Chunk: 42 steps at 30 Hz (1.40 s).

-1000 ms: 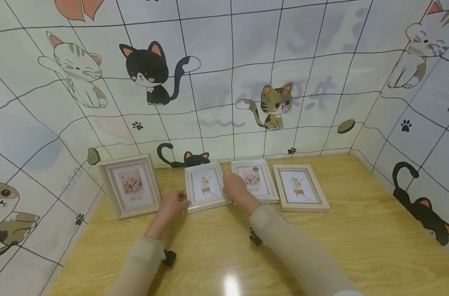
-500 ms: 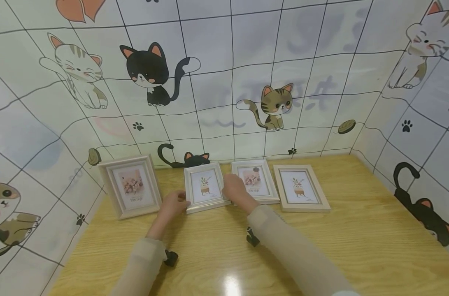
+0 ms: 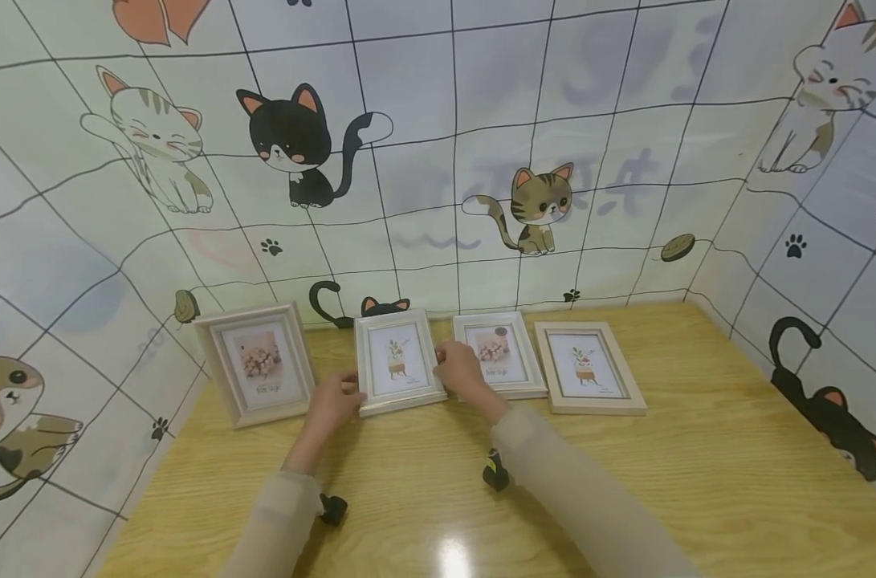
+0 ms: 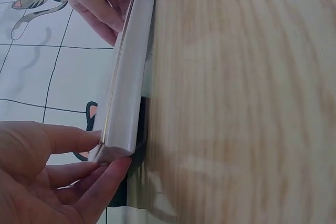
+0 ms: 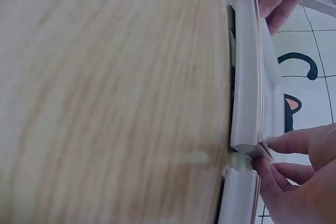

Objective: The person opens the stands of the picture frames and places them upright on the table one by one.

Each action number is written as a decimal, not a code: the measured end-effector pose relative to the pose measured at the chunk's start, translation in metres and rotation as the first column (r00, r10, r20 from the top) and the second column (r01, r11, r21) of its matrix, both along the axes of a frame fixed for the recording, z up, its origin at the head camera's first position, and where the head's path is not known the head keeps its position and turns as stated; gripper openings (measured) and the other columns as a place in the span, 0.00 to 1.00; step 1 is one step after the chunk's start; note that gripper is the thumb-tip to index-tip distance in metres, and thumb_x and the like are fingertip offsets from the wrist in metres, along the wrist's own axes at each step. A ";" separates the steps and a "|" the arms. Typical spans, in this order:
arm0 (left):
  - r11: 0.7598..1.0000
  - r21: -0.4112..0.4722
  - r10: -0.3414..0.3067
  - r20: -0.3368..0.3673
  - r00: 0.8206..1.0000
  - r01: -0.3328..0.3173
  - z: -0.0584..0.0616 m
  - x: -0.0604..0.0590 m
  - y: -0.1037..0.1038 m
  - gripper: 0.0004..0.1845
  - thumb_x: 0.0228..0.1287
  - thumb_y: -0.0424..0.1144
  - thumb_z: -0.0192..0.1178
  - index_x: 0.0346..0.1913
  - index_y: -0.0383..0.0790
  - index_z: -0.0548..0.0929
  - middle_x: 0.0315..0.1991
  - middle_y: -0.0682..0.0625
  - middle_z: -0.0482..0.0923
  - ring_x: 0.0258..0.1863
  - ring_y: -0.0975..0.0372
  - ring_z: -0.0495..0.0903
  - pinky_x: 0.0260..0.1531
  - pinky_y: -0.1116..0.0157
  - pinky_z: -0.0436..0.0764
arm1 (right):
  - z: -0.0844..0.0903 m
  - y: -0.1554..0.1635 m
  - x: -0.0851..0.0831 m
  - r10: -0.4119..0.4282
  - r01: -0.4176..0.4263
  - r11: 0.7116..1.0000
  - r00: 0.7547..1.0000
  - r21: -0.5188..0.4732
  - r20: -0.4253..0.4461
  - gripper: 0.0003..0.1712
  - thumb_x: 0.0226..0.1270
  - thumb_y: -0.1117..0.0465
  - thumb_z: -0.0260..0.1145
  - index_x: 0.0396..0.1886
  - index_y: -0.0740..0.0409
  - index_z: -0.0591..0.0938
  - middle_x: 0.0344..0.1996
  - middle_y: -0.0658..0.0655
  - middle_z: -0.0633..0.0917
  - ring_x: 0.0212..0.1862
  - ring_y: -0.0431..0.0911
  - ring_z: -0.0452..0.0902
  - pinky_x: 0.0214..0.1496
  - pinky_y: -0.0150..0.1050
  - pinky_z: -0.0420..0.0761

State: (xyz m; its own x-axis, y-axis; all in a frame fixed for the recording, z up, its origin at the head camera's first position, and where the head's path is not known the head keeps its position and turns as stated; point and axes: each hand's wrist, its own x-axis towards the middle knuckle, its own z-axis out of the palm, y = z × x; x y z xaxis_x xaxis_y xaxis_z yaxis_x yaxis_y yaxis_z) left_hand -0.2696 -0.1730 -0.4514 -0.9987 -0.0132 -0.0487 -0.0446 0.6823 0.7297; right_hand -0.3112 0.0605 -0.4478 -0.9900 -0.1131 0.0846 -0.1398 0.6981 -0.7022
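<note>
The head view looks forward and down over the table (image 3: 409,506), far enough back to take in the frame (image 3: 397,361) and the wall (image 3: 423,104). The left wrist view sits low and close by the left hand (image 3: 331,405), tipped sideways, looking along the frame's lower edge (image 4: 127,72) toward the right hand (image 3: 462,371). The right wrist view, similarly near, looks back from the other end; the two share that edge and both hands.

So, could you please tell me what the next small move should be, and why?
Perhaps ease the held frame slightly left: the left hand and right hand grip its lower corners, and its gap to the leftmost frame looks wider than that to the frame on its right.
</note>
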 end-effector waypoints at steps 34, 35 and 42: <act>0.912 0.401 0.136 -0.086 0.987 -0.091 0.003 0.007 0.007 0.25 0.65 0.23 0.58 0.64 0.32 0.68 0.68 0.37 0.68 0.63 0.41 0.75 0.56 0.52 0.85 | 0.003 0.001 0.002 -0.128 0.094 0.918 0.990 -0.384 -0.063 0.20 0.61 0.74 0.67 0.54 0.67 0.78 0.48 0.64 0.86 0.51 0.56 0.85 0.56 0.47 0.85; 0.909 0.407 0.138 -0.085 0.987 -0.092 0.003 0.007 0.007 0.24 0.66 0.23 0.58 0.63 0.32 0.68 0.68 0.36 0.68 0.63 0.40 0.75 0.55 0.52 0.85 | 0.002 0.001 0.002 -0.127 0.091 0.913 0.990 -0.396 -0.064 0.21 0.60 0.74 0.67 0.54 0.67 0.78 0.48 0.65 0.86 0.51 0.56 0.85 0.56 0.47 0.85; 0.901 0.422 0.150 -0.091 0.984 -0.099 0.002 0.007 0.007 0.21 0.68 0.25 0.57 0.62 0.33 0.68 0.67 0.38 0.70 0.60 0.43 0.77 0.53 0.55 0.86 | 0.001 0.001 0.004 -0.121 0.081 0.886 0.991 -0.457 -0.059 0.20 0.60 0.75 0.66 0.53 0.67 0.78 0.48 0.65 0.85 0.51 0.57 0.84 0.56 0.46 0.86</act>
